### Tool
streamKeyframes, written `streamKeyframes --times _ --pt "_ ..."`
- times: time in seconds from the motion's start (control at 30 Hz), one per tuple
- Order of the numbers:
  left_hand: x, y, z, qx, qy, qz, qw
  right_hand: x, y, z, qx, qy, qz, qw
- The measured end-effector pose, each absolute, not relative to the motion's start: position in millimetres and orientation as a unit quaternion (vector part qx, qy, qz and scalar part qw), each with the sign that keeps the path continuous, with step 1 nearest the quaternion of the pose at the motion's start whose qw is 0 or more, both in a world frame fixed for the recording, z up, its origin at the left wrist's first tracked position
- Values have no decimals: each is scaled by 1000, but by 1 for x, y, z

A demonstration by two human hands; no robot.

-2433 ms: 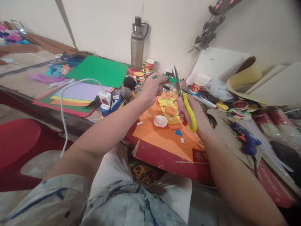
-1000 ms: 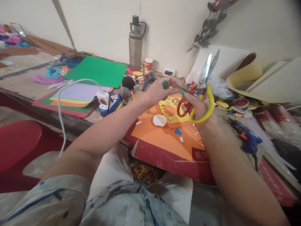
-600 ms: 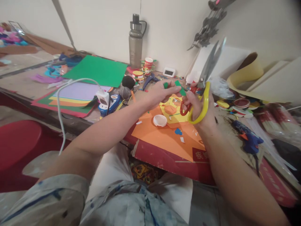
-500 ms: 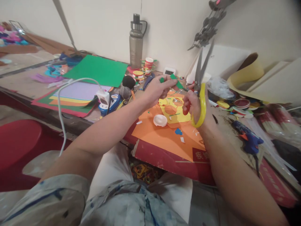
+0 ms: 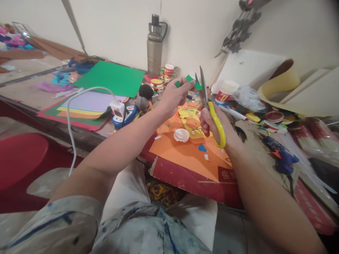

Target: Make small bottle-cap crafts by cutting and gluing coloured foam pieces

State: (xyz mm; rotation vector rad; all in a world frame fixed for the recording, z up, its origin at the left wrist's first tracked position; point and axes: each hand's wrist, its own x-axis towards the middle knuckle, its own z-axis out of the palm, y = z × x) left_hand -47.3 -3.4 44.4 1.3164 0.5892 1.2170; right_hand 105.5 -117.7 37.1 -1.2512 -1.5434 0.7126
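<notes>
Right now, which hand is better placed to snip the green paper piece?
Right, probably: the right hand grips the scissors, blades slightly parted at the green paper piece, which the left hand pinches.

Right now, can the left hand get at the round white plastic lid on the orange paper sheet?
Probably yes: the round white plastic lid lies uncovered near the left hand, though its fingers pinch a small green paper piece.
</notes>
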Motion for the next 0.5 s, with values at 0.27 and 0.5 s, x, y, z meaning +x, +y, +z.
streamKeyframes --times 0.27,0.5 --pt "-47 -2 43 580 242 525 573 103 -117 33 -489 -610 349 517" --pt "-48 -2 42 579 244 529 571 101 -116 30 -496 -547 401 543"
